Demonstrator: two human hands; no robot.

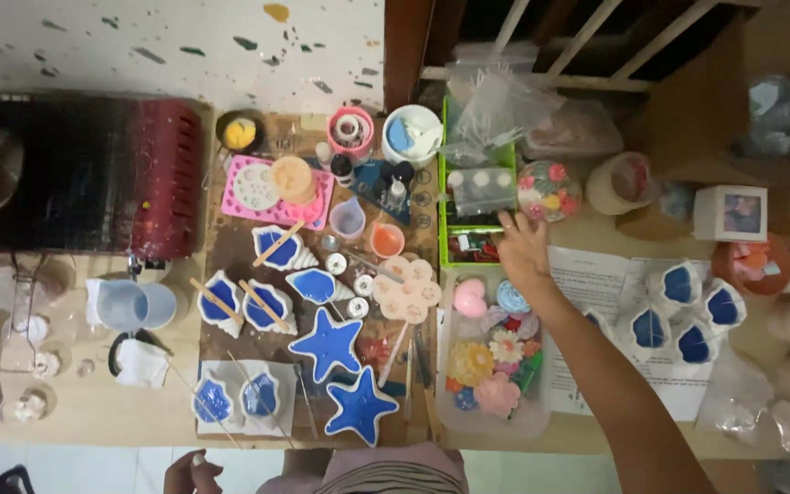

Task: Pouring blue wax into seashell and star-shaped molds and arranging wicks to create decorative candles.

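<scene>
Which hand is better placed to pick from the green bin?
Right. The right hand is stretched out with its fingertips at the green bin edge. The left hand sits low at the table's near edge, far from it.

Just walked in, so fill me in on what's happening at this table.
A person sits at a crowded craft table. The right hand reaches forward to the green bin of small supplies, fingers open at its front edge and holding nothing that shows. The left hand rests low near the table edge, loosely curled. On the board in front lie star molds and shell molds filled with blue liquid, some with wooden sticks across them. A clear tray of colourful flower pieces sits below the reaching arm.
</scene>
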